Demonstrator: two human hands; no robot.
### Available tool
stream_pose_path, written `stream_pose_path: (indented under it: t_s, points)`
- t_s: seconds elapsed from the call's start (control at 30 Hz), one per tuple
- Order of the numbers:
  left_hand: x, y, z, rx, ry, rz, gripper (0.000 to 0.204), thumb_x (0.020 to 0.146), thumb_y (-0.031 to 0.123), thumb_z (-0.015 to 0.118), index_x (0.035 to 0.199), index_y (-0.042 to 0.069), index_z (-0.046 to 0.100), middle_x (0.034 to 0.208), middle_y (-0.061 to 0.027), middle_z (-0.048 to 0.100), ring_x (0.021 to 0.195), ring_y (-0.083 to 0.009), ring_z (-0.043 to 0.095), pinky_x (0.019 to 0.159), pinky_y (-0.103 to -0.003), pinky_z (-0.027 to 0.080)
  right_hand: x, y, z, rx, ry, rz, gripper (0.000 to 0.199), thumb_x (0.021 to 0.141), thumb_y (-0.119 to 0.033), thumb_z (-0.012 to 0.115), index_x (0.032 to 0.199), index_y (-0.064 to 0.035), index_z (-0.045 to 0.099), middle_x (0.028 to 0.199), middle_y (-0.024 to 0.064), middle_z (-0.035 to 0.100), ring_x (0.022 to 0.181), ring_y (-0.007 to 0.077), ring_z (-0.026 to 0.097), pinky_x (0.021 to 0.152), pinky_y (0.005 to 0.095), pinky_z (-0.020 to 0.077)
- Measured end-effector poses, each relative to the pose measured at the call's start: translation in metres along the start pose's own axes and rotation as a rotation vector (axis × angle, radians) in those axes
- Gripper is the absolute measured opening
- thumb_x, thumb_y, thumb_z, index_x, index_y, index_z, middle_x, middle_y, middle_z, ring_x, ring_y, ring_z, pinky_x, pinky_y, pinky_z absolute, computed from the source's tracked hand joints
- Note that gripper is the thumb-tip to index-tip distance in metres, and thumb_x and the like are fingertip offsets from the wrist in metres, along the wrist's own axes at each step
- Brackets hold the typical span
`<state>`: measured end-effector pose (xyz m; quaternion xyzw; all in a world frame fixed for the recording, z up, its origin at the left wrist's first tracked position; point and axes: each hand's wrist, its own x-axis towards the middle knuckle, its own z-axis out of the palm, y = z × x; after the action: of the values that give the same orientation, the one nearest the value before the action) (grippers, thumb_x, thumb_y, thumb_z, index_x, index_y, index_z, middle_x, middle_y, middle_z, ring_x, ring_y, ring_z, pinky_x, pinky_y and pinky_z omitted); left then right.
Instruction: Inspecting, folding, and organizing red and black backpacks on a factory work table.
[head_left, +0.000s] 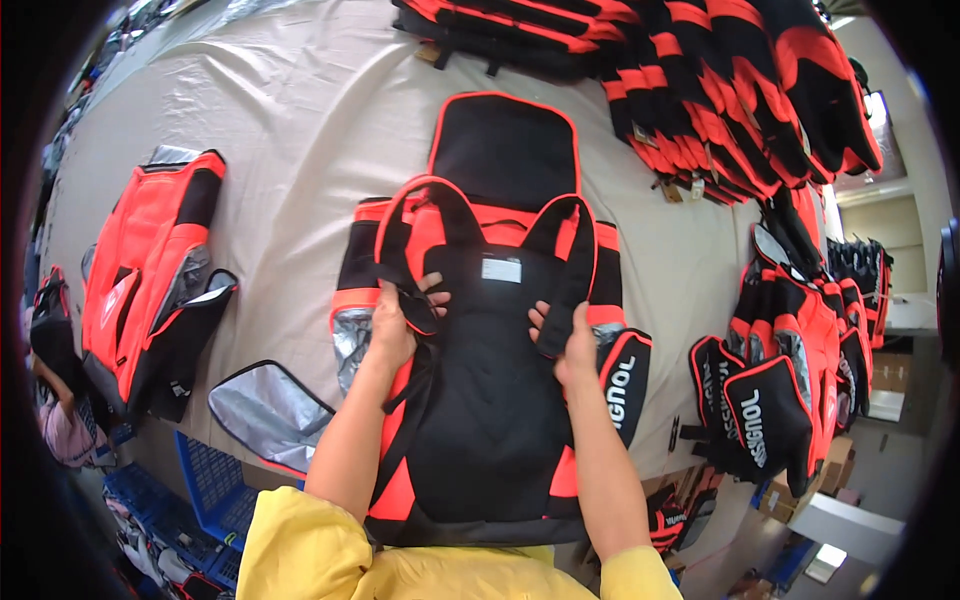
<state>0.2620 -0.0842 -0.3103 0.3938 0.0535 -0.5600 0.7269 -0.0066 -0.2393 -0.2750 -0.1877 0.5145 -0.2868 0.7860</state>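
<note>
A large black and orange-red backpack (480,390) lies on the cloth-covered table in front of me, back panel up and top flap (505,148) folded out away from me. My left hand (402,312) is closed round the left shoulder strap (398,245), thumb on top. On the other side my right hand (566,335) grips the right shoulder strap (575,255) in the same way. A white label (501,270) sits between the straps. Silver-lined side flaps (275,405) spread out at both sides of the pack.
Another orange-red and black backpack (150,280) lies at the left. Stacked packs (700,90) fill the far right, and more (790,370) hang over the right edge. Blue plastic crates (215,490) stand below the table at the lower left. The beige cloth (290,130) is wrinkled.
</note>
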Motion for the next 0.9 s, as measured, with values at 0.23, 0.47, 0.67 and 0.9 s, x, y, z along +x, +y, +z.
stream_pose_path:
  t_s: [0.23,0.47,0.67,0.9]
  points:
    - [0.001,-0.008,-0.012,0.060,0.008,0.103,0.094,0.107,0.078,0.031,0.154,-0.001,0.050,0.150,-0.0245,0.062,0.126,-0.0361,0.069,0.095,-0.046,0.062,0.015,0.012,-0.001,-0.022,-0.110,0.081,0.077,0.111,-0.066,0.041,0.152,-0.0016,0.051,0.145,0.0190,0.067,0.132,0.0350,0.067,0.102,0.0485,0.0583]
    - [0.009,-0.019,-0.009,-0.003,-0.059,0.093,0.090,0.106,0.078,0.036,0.153,0.004,0.049,0.150,-0.0245,0.061,0.134,-0.0418,0.064,0.095,-0.050,0.062,0.015,0.004,-0.014,-0.095,-0.043,0.018,0.075,0.110,-0.069,0.039,0.151,-0.0077,0.053,0.144,0.0166,0.068,0.133,0.0327,0.067,0.100,0.0470,0.0587]
    - [0.001,-0.011,-0.010,-0.013,-0.050,0.118,0.087,0.108,0.076,0.036,0.152,0.002,0.048,0.149,-0.0254,0.061,0.133,-0.0428,0.064,0.095,-0.051,0.062,0.009,0.007,-0.002,-0.094,-0.082,-0.003,0.075,0.111,-0.067,0.040,0.150,-0.0040,0.053,0.144,0.0172,0.067,0.134,0.0324,0.066,0.101,0.0467,0.0583]
    - [-0.024,0.019,0.013,0.264,0.021,0.104,0.069,0.113,0.056,0.048,0.156,0.001,0.047,0.139,-0.0164,0.067,0.124,-0.0279,0.068,0.097,-0.040,0.059,-0.023,-0.008,-0.005,-0.108,-0.035,0.027,0.074,0.111,-0.067,0.043,0.140,-0.0004,0.058,0.119,0.0186,0.075,0.104,0.0301,0.076,0.089,0.0459,0.0642]
